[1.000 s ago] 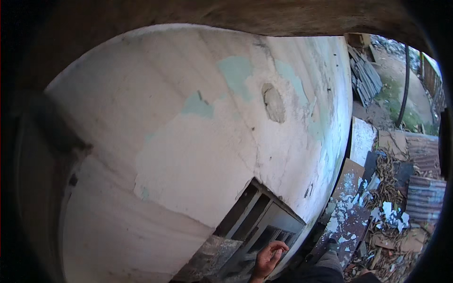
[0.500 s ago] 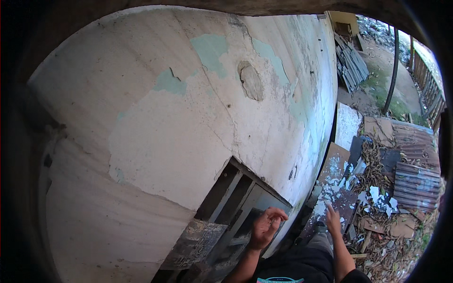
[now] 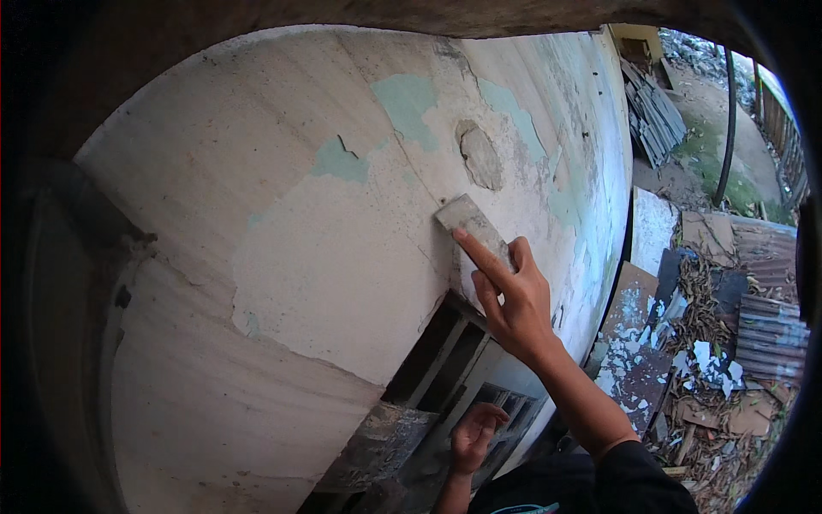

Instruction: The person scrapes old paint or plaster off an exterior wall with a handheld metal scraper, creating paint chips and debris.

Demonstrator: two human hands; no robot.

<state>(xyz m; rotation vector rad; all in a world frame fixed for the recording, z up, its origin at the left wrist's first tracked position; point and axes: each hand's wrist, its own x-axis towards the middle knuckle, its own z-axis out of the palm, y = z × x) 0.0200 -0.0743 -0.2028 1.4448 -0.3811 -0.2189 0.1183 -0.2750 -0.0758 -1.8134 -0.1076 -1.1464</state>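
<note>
While the right hand point(image 3: 518, 310) holds a flat tool point(image 3: 477, 221), the left point(image 3: 473, 439) curls.

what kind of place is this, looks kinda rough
Probably the outside of an old, run-down building: its wall has paint peeling to pale green patches, a rusty corrugated sheet lies among dry leaves, and a fence stands beyond.

The right hand point(image 3: 518, 301) partly hides a grey tool point(image 3: 476, 219); the lower edge crops the left forearm point(image 3: 455, 492).
</note>
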